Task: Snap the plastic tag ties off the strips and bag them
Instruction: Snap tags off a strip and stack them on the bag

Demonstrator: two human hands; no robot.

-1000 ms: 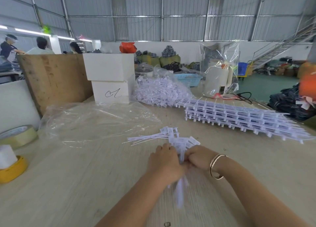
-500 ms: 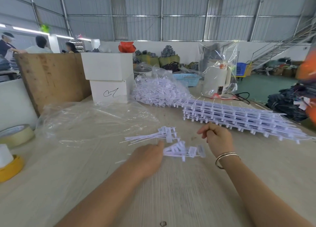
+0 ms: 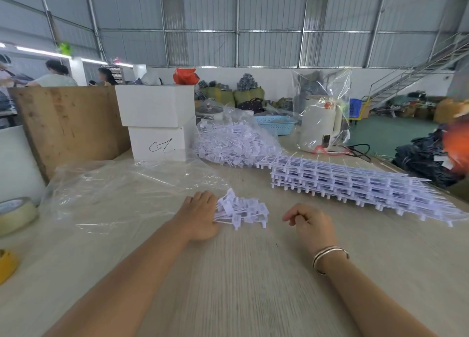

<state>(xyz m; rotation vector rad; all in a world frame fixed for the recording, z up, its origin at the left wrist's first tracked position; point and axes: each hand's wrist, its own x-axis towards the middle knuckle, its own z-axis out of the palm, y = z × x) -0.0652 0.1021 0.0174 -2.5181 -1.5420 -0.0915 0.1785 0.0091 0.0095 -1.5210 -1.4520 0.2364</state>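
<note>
Head view: tape roll (image 3: 15, 216) beside clear bag (image 3: 121, 189)

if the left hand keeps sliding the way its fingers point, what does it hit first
Probably the clear plastic bag. The left hand lies flat on the table with its fingers pointing away and slightly right, touching the loose tag ties at its right side. Beyond the fingertips, bare table, then likely the bag's edge; depth is unclear.

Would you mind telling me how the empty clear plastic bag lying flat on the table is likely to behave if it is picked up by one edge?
The clear plastic bag looks thin and wrinkled, so it will probably hang limp rather than hold its shape. It seems very light, so a draught or a brushing left hand could shift it. Its glossy film may be slippery and hard to open with one hand.
</note>
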